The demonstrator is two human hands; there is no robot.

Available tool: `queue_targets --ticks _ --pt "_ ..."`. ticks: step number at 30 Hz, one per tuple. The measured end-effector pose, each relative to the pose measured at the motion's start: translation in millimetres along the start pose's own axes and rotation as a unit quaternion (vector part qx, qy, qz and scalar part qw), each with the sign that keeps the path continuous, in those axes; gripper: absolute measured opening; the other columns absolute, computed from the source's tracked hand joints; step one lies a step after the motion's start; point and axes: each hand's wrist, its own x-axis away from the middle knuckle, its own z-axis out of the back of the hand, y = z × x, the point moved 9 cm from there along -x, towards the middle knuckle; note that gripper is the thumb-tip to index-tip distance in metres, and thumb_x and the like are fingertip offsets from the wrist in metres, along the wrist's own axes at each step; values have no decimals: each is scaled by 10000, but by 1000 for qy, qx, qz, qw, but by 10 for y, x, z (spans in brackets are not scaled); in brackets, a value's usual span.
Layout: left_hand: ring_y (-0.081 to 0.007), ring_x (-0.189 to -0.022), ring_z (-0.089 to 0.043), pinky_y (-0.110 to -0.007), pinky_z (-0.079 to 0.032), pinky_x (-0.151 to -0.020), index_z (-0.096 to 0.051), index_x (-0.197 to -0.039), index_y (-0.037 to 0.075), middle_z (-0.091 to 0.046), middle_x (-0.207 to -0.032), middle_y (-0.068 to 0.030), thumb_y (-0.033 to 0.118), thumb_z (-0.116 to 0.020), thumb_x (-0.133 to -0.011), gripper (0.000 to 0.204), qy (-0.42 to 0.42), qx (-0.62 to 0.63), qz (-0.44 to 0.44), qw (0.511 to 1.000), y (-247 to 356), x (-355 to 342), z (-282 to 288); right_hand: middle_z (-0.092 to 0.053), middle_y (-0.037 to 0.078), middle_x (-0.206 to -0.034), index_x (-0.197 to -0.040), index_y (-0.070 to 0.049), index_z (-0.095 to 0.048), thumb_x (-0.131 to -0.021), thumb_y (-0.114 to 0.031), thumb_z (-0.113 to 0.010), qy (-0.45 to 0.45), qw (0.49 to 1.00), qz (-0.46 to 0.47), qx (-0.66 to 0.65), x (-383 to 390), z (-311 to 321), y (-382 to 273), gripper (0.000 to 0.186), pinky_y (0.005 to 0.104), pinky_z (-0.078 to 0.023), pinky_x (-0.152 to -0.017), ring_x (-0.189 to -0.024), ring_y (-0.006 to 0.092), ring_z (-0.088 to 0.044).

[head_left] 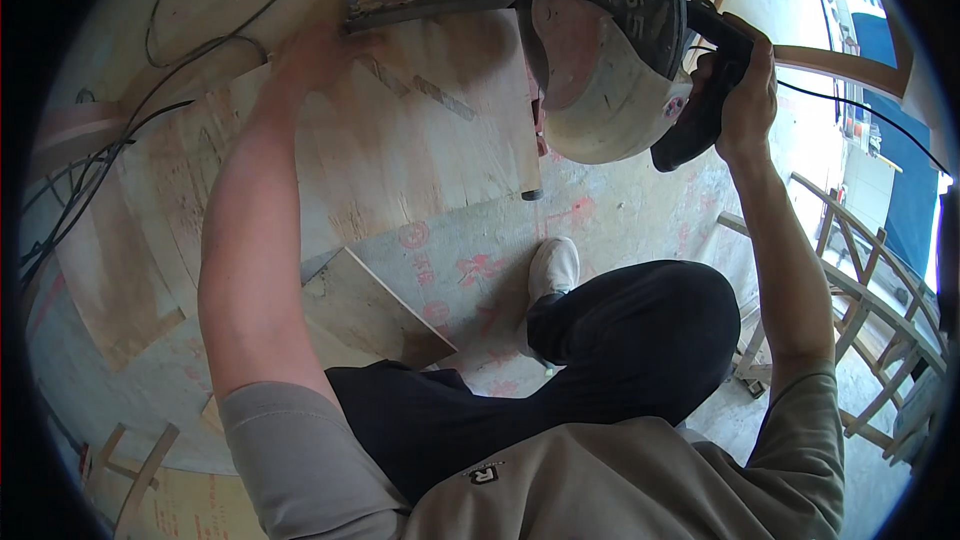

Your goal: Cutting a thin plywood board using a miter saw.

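At the upper right stands a miter saw (625, 10) with a dark housing and a rounded, dusty pale blade guard (610, 110). My right hand (748, 100) is closed around its black handle (695, 120). My left hand (320, 52) reaches to the metal fence (430, 10) on the saw's left, above a plywood top (390, 160). That hand is dim and smeared, and its fingers do not show clearly. Two short strips of wood, one of them an offcut (443, 98), lie on the plywood between my left hand and the guard.
Dark cables (215, 40) run along the left side. A loose plywood panel (365, 310) leans below the top, near my legs. Wooden frames (870, 290) stand at the right, and a curved wooden piece (840, 68) lies beyond my right hand.
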Motion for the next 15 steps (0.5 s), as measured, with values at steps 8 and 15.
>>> queue_targets --ticks 8,15 --pt "-351 -1101 -643 -469 -467 -970 -716 -1109 57 -703 -1102 -184 717 -588 -801 739 9 6 -1 1000 -29 -37 -39 -604 73 -730 -1295 -43 -498 -1054 -487 -235 0 1000 19 22 56 -31 -14 569 281 -549 -549 -582 132 -615" --pt "-344 -1101 -643 -465 -461 -975 -709 -1115 61 -702 -1106 -180 715 -586 -803 735 18 0 5 1000 -54 -42 -53 -611 71 -722 -1293 -42 -495 -1044 -516 -229 9 1000 9 27 72 -24 11 598 272 -549 -529 -570 134 -620"
